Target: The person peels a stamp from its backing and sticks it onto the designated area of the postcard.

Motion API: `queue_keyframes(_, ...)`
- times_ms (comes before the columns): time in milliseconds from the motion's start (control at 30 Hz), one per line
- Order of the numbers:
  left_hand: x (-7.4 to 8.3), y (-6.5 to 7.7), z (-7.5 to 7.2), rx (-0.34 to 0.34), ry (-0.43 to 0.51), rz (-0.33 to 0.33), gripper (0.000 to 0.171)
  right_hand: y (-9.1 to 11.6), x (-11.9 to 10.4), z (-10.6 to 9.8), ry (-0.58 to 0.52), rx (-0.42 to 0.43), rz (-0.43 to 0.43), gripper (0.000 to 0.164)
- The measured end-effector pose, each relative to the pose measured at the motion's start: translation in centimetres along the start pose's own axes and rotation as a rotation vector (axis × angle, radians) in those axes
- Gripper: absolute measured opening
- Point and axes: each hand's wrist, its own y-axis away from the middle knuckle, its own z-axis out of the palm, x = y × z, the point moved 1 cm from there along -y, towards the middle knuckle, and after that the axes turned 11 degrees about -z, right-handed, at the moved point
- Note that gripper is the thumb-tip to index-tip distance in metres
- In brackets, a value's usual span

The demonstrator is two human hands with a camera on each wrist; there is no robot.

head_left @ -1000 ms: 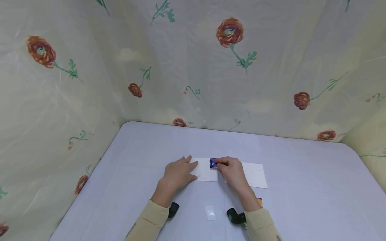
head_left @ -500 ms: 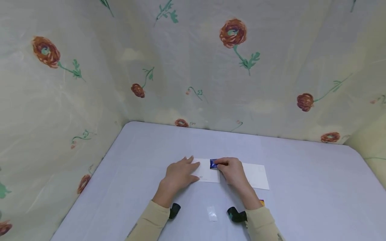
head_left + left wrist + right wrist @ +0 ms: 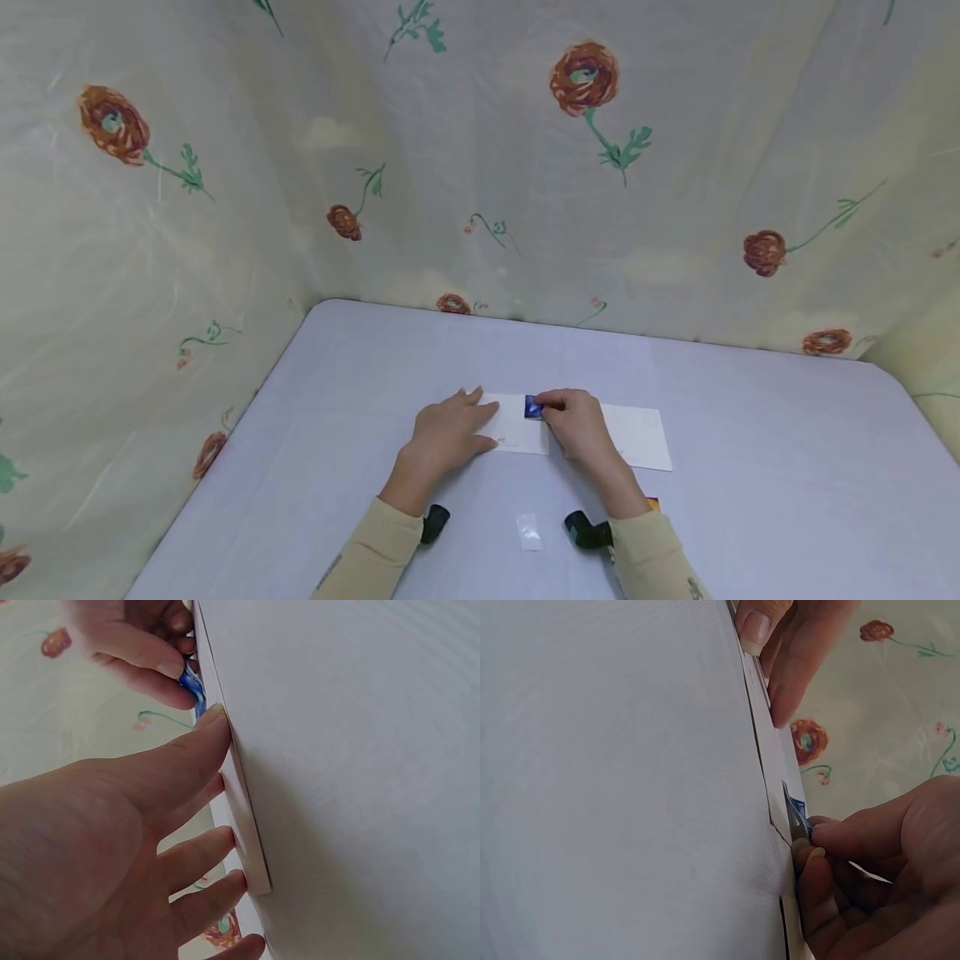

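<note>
My left hand (image 3: pixel 442 433) lies with fingers spread on a white card (image 3: pixel 517 433) with small print near its lower edge. In the left wrist view, the thumb and fingertips press along the card's edges. At the card's upper right corner, my right hand (image 3: pixel 585 427) pinches a small, glossy blue rectangular piece (image 3: pixel 532 407) between thumb and fingers. The right wrist view shows this blue piece (image 3: pixel 799 808) bent, one end standing up off the card; my fingers hide the rest. A second white card (image 3: pixel 637 437) lies to the right, partly under my right hand.
A small clear plastic sleeve (image 3: pixel 528 532) lies between my forearms. An orange-yellow piece (image 3: pixel 653 504) shows beside my right wrist. Black devices (image 3: pixel 435 523) sit by both wrists. A floral curtain (image 3: pixel 480 167) hangs behind the white table (image 3: pixel 750 433).
Both hands stay nearly in place, the right still pinching the blue piece at the card's corner. The whole head view has shifted slightly.
</note>
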Motion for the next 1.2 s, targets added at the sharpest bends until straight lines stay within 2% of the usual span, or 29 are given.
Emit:
queue_keyframes(233,-0.08,0.12,-0.05,0.012,0.002,0.010,0.060,0.01,-0.01,0.25,0.029,-0.011,-0.018,0.028)
queue_keyframes(433,-0.23,0.11,0.08,0.015,0.007,0.013,0.060,0.10,-0.05,-0.03,-0.043,-0.045,0.008,0.030)
queue_keyframes(700,-0.38,-0.04,0.14,0.015,0.022,0.016,0.060,0.04,0.01,-0.43,-0.116,-0.040,-0.003,0.027)
queue_keyframes(967,-0.35,-0.05,0.05,0.009,0.013,0.011,0.060,-0.10,0.09,-0.35,-0.057,-0.076,-0.001,0.029)
queue_keyframes(1200,-0.35,-0.08,0.01,0.006,0.003,0.006,0.060,-0.34,-0.13,-0.39,-0.063,-0.106,0.002,0.028)
